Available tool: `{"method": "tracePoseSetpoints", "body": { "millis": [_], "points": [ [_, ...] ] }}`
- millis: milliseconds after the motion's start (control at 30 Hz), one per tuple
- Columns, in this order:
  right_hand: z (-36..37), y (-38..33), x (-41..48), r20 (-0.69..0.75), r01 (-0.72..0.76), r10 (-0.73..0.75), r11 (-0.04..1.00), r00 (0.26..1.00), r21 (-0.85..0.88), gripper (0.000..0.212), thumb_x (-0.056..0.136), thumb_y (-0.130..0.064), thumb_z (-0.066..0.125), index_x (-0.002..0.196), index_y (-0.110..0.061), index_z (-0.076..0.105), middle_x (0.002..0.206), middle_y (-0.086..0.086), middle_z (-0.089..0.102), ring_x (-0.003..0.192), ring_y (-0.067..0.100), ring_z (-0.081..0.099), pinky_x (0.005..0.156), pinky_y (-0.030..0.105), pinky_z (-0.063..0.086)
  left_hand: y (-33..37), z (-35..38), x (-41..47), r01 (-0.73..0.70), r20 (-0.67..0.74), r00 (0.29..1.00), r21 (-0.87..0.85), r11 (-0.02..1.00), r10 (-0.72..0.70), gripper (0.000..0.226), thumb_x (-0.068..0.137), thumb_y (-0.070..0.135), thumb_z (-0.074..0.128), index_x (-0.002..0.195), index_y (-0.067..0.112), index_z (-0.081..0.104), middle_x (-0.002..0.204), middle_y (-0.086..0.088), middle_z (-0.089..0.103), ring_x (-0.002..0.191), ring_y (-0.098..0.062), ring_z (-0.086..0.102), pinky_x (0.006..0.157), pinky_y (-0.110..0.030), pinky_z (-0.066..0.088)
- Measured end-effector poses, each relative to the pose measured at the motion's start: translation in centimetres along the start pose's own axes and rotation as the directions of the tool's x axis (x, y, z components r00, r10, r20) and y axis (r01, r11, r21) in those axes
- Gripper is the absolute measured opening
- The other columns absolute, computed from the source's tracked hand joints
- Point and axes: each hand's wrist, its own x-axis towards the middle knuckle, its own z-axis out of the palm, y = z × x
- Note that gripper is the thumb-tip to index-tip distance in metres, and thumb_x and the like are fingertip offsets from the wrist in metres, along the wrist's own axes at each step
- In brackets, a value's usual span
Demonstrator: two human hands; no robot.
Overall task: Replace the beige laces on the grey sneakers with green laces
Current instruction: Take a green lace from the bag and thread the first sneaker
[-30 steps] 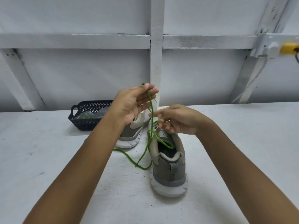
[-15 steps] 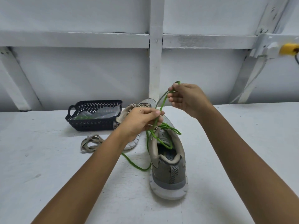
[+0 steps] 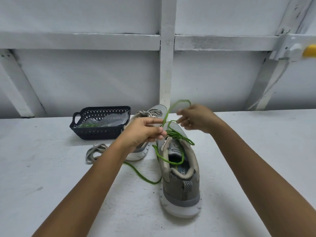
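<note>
A grey sneaker [image 3: 181, 183] stands heel toward me on the white table, with a green lace [image 3: 171, 161] threaded through its upper eyelets and trailing off to the left. My left hand [image 3: 145, 132] pinches the green lace just left of the shoe's tongue. My right hand [image 3: 195, 119], blurred, holds a raised loop of the same lace above the toe. Behind my left hand lies the second grey sneaker [image 3: 153, 113], which has beige laces. A removed beige lace [image 3: 95, 152] lies bunched on the table to the left.
A dark plastic basket [image 3: 100, 132] at the back left holds a clear bag with green laces inside. A white wall with wooden battens rises right behind the table. A yellow object [image 3: 310, 51] is fixed at the upper right.
My right hand has dropped a little toward the shoe's toe with the lace loop. My left hand keeps its pinch at the tongue and has barely moved.
</note>
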Motion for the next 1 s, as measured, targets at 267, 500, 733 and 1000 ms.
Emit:
{"method": "tracePoseSetpoints", "body": {
  "millis": [267, 500, 733, 1000],
  "points": [
    [2.3, 1.8, -0.7, 0.111, 0.062, 0.019, 0.73, 0.994, -0.681, 0.038, 0.09, -0.037, 0.06, 0.063, -0.01, 0.058, 0.056, 0.0, 0.041, 0.051, 0.011, 0.037, 0.046, 0.022, 0.029, -1.9, 1.2, 1.3, -0.003, -0.174, 0.985, 0.035, 0.999, 0.009, 0.011, 0.092, 0.006, 0.056, 0.089, 0.017, 0.057, 0.064, 0.004, 0.07, 0.056, -0.004, 0.064, 0.048, -0.015, 0.04],
    [2.8, 4.6, 0.4, 0.009, -0.031, 0.035, 0.954, 0.999, -0.298, 0.012, 0.081, -0.008, 0.066, 0.087, -0.002, 0.074, 0.061, 0.004, 0.059, 0.056, 0.013, 0.05, 0.058, 0.02, 0.044, -4.0, 2.1, 2.5, -0.095, -0.318, 0.936, 0.177, 0.979, 0.149, 0.009, 0.085, 0.006, 0.066, 0.093, 0.007, 0.068, 0.069, 0.007, 0.06, 0.064, -0.004, 0.053, 0.056, -0.017, 0.038],
    [2.9, 5.7, 0.8, 0.055, -0.086, 0.087, 0.996, 0.995, -0.03, 0.017, 0.079, 0.002, 0.066, 0.066, -0.008, 0.07, 0.078, 0.019, 0.064, 0.077, 0.028, 0.057, 0.089, 0.046, 0.05, -5.2, 2.3, 2.9, -0.042, -0.359, 0.92, 0.305, 0.951, 0.155, 0.008, 0.082, 0.012, 0.071, 0.09, 0.012, 0.07, 0.073, 0.003, 0.063, 0.061, -0.004, 0.053, 0.061, -0.019, 0.043],
    [2.9, 6.0, 0.7, 0.069, -0.076, 0.073, 0.996, 0.995, 0.039, 0.018, 0.081, 0.004, 0.064, 0.068, -0.008, 0.07, 0.075, 0.017, 0.064, 0.072, 0.027, 0.057, 0.088, 0.043, 0.05, -5.6, 3.2, 3.1, -0.038, -0.408, 0.903, 0.236, 0.971, 0.134, 0.014, 0.082, 0.006, 0.069, 0.095, 0.001, 0.072, 0.083, -0.014, 0.07, 0.066, -0.011, 0.057, 0.068, -0.023, 0.049]
  ]
}}
